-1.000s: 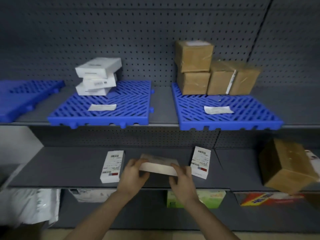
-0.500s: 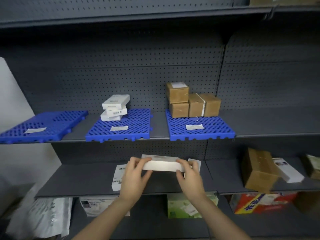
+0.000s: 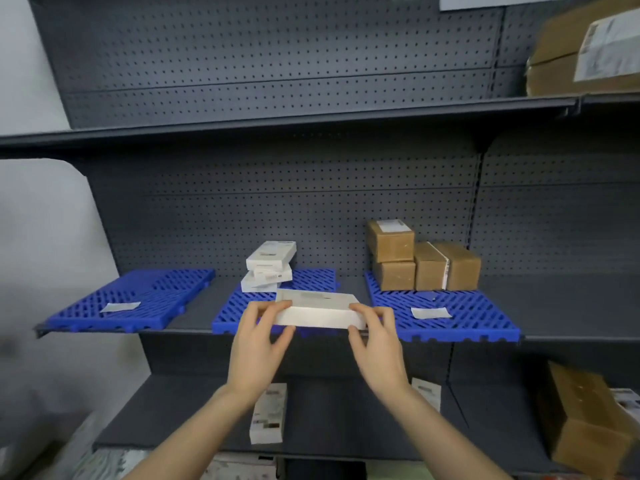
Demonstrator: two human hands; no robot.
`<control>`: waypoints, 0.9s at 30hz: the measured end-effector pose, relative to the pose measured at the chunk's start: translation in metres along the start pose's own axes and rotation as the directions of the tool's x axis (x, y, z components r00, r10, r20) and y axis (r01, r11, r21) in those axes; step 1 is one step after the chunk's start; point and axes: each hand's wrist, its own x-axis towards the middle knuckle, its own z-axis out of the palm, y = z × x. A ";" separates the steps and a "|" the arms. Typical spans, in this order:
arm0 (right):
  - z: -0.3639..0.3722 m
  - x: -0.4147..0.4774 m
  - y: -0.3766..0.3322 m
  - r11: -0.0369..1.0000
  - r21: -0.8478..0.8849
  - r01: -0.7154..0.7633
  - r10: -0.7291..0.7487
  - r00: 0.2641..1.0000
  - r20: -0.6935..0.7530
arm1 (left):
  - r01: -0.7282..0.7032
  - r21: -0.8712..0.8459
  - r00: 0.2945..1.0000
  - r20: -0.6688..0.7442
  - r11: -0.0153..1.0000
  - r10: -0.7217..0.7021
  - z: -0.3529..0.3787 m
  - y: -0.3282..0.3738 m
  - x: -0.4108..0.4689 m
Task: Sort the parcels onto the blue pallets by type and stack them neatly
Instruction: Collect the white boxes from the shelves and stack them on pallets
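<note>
A flat white box (image 3: 320, 308) is held level between my left hand (image 3: 258, 344) and my right hand (image 3: 377, 344), one hand at each end. It hovers at the front edge of the middle blue pallet (image 3: 239, 306). At the back of that pallet stands a stack of three white boxes (image 3: 268, 266), slightly askew. The right blue pallet (image 3: 460, 317) carries three brown cardboard parcels (image 3: 422, 261) and a paper slip (image 3: 430, 312). The left blue pallet (image 3: 138, 299) holds only a paper slip (image 3: 119, 307).
On the lower shelf lie two white boxes (image 3: 269, 414) (image 3: 426, 393) and a large brown carton (image 3: 585, 420) at the right. Another big brown parcel (image 3: 585, 50) sits on the top shelf at the right. Grey pegboard backs the shelves.
Both hands lifted the white box from the lower shelf up to the front of the middle pallet. The camera tilted upward, bringing the top shelf into view.
</note>
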 end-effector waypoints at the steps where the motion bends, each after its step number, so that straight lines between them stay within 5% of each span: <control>1: 0.009 0.010 -0.006 1.000 0.014 0.007 -0.007 1.000 0.001 | 0.017 0.005 1.000 -0.011 1.000 -0.017 -0.004 -0.008 0.008; 16: 0.165 0.166 -0.037 0.999 -0.009 0.040 -0.039 0.993 0.108 | 0.097 -0.026 0.995 -0.037 0.995 -0.098 0.011 -0.176 0.147; 27: 0.233 0.240 -0.009 0.994 -0.099 -0.054 0.071 0.981 0.179 | 0.196 -0.110 0.967 0.187 0.974 -0.173 0.065 -0.254 0.204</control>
